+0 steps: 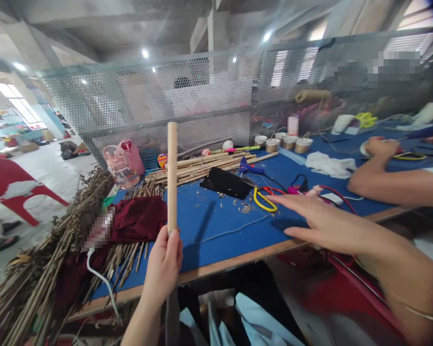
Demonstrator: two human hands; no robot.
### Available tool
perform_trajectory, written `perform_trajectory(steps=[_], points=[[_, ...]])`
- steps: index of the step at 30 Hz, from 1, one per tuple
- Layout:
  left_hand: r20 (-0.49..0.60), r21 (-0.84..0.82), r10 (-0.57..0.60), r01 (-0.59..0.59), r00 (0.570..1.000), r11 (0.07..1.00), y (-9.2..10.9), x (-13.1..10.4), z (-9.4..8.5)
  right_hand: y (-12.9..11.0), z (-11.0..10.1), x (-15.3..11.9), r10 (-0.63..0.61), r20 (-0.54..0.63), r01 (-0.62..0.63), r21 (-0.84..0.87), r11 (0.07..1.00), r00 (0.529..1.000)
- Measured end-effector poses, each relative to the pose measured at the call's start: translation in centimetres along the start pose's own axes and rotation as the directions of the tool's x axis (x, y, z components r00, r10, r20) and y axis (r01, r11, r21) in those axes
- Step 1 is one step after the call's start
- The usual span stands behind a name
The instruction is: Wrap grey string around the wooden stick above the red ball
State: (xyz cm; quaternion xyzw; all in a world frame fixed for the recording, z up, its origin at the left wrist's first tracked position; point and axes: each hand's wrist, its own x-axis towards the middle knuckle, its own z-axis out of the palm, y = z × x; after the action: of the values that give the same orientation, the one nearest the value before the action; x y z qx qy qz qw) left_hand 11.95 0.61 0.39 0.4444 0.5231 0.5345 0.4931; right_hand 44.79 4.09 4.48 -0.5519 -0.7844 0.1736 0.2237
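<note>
My left hand (pixel 165 259) is closed around the lower part of a pale wooden stick (pixel 172 178), held upright above the front edge of the blue table (pixel 223 240). A grey strip (pixel 172 312) hangs just below that fist; I cannot tell whether it is joined to the stick. Open and empty, my right hand (pixel 321 221) reaches in from the right with fingers stretched out. Its fingertips are near the yellow handle of a pair of scissors (pixel 265 202). Behind the scissors are a black cloth (pixel 227 183) and a blue glue gun (pixel 250 166).
Dry stalks (pixel 43 269) and a dark red cloth (pixel 140 218) cover the left end. Bundled sticks (pixel 209 163), a pink bottle (pixel 132 156) and small pots (pixel 303 143) stand or lie toward the mesh screen (pixel 147 105). Another person's arm (pixel 393 180) rests at right.
</note>
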Motion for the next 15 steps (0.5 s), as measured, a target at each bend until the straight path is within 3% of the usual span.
perform_trajectory(steps=[3, 5, 7, 9, 12, 15], points=[[0.037, 0.022, -0.017, 0.016, 0.999, 1.000, -0.3, -0.1, 1.2, -5.7, 1.0, 1.0, -0.225, 0.138, 0.198, 0.183, 0.963, 0.965], [0.035, 0.018, -0.020, 0.019, 0.999, 1.000, -0.4, -0.3, 1.5, -6.1, 2.3, 3.3, -0.238, 0.076, 0.222, 0.183, 0.958, 0.968], [0.039, 0.017, -0.030, 0.029, 0.999, 0.999, -0.6, -0.5, 1.3, -3.7, 3.7, 6.6, -0.069, -0.198, 0.081, 0.053, 0.995, 0.978], [0.055, 0.020, -0.048, 0.047, 0.997, 0.999, -0.9, -0.8, 1.0, 0.3, 4.8, 9.9, 0.121, -0.367, -0.176, -0.120, 0.977, 0.922], [0.076, 0.014, -0.088, 0.087, 0.993, 0.996, -1.3, -1.0, 0.7, 6.0, 5.1, 13.9, 0.330, -0.338, -0.419, -0.237, 0.877, 0.881], [0.070, -0.016, -0.102, 0.104, 0.992, 0.994, -1.5, -0.9, 0.8, 8.8, 4.4, 16.2, 0.463, -0.322, -0.550, -0.275, 0.789, 0.825]])
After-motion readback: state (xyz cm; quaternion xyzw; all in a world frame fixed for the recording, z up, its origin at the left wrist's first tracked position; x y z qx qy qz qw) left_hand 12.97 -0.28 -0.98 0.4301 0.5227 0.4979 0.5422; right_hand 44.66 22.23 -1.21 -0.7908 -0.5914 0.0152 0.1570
